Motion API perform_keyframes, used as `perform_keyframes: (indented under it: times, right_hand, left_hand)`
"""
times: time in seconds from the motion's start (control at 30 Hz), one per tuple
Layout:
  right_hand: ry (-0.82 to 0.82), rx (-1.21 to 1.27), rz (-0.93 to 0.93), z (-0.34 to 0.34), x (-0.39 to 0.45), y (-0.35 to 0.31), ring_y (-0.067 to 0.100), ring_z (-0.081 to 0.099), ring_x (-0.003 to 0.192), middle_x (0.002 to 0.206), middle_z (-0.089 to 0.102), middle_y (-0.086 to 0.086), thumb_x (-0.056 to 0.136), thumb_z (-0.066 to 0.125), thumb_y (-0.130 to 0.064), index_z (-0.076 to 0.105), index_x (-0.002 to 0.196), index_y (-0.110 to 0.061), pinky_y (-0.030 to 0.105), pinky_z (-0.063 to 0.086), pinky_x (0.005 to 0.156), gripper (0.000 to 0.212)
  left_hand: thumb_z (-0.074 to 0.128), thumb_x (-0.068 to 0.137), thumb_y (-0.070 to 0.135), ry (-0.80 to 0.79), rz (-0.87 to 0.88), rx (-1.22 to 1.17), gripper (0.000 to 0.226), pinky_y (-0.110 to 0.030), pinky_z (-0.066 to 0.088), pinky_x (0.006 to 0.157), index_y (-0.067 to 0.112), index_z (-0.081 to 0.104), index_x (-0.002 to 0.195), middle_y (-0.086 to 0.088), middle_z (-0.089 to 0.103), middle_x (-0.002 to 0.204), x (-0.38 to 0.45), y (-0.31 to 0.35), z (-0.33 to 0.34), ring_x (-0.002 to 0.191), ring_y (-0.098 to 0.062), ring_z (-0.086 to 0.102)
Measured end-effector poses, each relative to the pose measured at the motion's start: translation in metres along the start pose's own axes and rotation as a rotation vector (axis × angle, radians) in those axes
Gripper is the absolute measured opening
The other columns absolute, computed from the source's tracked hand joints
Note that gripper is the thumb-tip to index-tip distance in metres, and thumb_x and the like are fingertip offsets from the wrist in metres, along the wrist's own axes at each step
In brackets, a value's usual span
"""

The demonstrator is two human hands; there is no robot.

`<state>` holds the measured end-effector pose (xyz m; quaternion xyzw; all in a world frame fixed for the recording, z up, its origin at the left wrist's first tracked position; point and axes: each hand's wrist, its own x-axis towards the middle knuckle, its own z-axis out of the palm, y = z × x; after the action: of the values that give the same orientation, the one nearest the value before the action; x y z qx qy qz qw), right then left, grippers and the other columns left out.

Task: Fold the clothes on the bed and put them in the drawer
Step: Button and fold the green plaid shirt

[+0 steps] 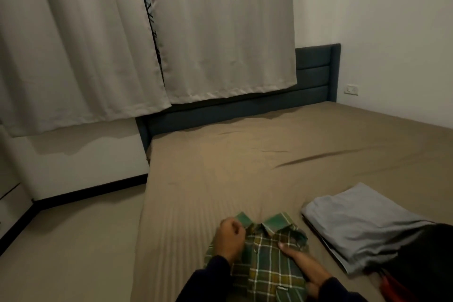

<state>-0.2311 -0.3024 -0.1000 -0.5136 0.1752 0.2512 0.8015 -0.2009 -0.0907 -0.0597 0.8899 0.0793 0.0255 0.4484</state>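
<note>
Left hand (229,240) fingers gripping, right hand (304,265) flat, pressing the plaid shirt (264,260); grey garment (355,225) lying folded, drawer step remaining

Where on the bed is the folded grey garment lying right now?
In the head view, the grey garment lies at lower right on the bed, right of the plaid shirt.

left hand (229,240) curled, fingers bent, right hand (304,267) flat, fingers straight, dark sleeves
</note>
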Motion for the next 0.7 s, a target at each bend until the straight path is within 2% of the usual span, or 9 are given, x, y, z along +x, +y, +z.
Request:
perform_keyframes:
  times: [0.07,0.1,0.17,0.2,0.3,0.37,0.47,0.6,0.7]
  right_hand:
    - [0.106,-0.159,-0.08,-0.003,0.012,0.004,0.035,0.072,0.103,0.113,0.074,0.015,0.06,0.098,-0.026,0.063,0.127,-0.011,0.053,0.053,0.099,0.077]
    - [0.187,-0.232,-0.134,-0.003,0.02,0.005,0.031,0.073,0.098,0.11,0.076,0.009,0.052,0.101,-0.034,0.064,0.124,-0.012,0.05,0.056,0.095,0.084]
    - [0.337,-0.303,-0.202,-0.007,0.035,0.005,0.024,0.074,0.093,0.107,0.076,0.001,0.039,0.101,-0.053,0.065,0.121,-0.019,0.044,0.058,0.092,0.096]
    - [0.367,-0.319,-0.197,-0.006,0.035,0.004,0.023,0.074,0.093,0.105,0.076,-0.001,0.037,0.1,-0.057,0.066,0.117,-0.023,0.043,0.058,0.092,0.094]
    - [0.339,-0.322,-0.204,-0.004,0.035,0.0,0.023,0.071,0.095,0.103,0.075,-0.002,0.052,0.096,-0.055,0.069,0.107,-0.027,0.041,0.055,0.095,0.067]
    - [0.371,-0.394,-0.232,-0.004,0.036,0.0,0.022,0.068,0.097,0.107,0.073,-0.001,0.063,0.091,-0.053,0.068,0.111,-0.026,0.038,0.053,0.096,0.059]
    - [0.387,-0.499,-0.359,-0.008,0.036,0.006,0.02,0.065,0.1,0.117,0.071,0.006,0.086,0.076,-0.038,0.067,0.116,-0.021,0.034,0.05,0.094,0.036]
    - [0.384,-0.425,-0.446,-0.013,0.03,0.011,0.013,0.062,0.099,0.116,0.069,0.002,0.101,0.056,-0.031,0.062,0.126,-0.018,0.022,0.047,0.076,0.029]
    - [0.301,-0.207,-0.354,-0.016,0.027,0.015,0.026,0.068,0.104,0.117,0.072,0.005,0.1,0.056,-0.04,0.059,0.132,-0.02,0.039,0.055,0.09,0.038]
  left_hand:
    - [0.056,0.096,0.03,0.185,-0.047,0.128,0.011,-0.039,0.052,0.091,0.02,0.06,0.099,-0.001,0.064,0.103,-0.001,-0.025,-0.013,0.102,-0.021,0.06]
    - [0.054,0.097,0.038,0.194,-0.103,0.209,0.024,-0.037,0.048,0.096,0.019,0.057,0.111,-0.004,0.06,0.115,-0.001,-0.036,-0.019,0.112,-0.023,0.054]
    - [0.05,0.097,0.052,0.103,-0.235,0.255,0.053,-0.038,0.042,0.101,0.016,0.048,0.135,-0.009,0.051,0.136,0.003,-0.055,-0.025,0.126,-0.029,0.046]
    - [0.049,0.097,0.056,0.017,-0.294,0.154,0.063,-0.038,0.044,0.099,0.012,0.043,0.142,-0.012,0.049,0.141,0.005,-0.061,-0.026,0.127,-0.03,0.047]
    - [0.048,0.098,0.056,-0.185,-0.409,-0.116,0.066,-0.031,0.053,0.08,0.002,0.047,0.137,-0.013,0.06,0.127,0.015,-0.068,-0.02,0.105,-0.024,0.062]
    - [0.048,0.101,0.046,-0.203,-0.306,-0.091,0.048,-0.036,0.056,0.087,0.007,0.061,0.124,-0.006,0.068,0.114,0.024,-0.074,-0.01,0.099,-0.018,0.065]
    - [0.048,0.104,0.026,-0.213,-0.116,-0.234,0.026,-0.039,0.05,0.104,0.021,0.063,0.125,0.0,0.067,0.123,0.022,-0.066,0.001,0.11,-0.015,0.063]
    - [0.049,0.104,0.018,-0.16,0.034,-0.366,0.04,-0.036,0.039,0.114,0.016,0.05,0.144,0.008,0.051,0.142,0.02,-0.052,0.001,0.131,-0.014,0.049]
    - [0.047,0.105,0.028,-0.209,0.063,-0.295,0.049,-0.035,0.034,0.117,0.02,0.037,0.152,0.014,0.04,0.146,0.022,-0.051,0.002,0.139,-0.013,0.039]
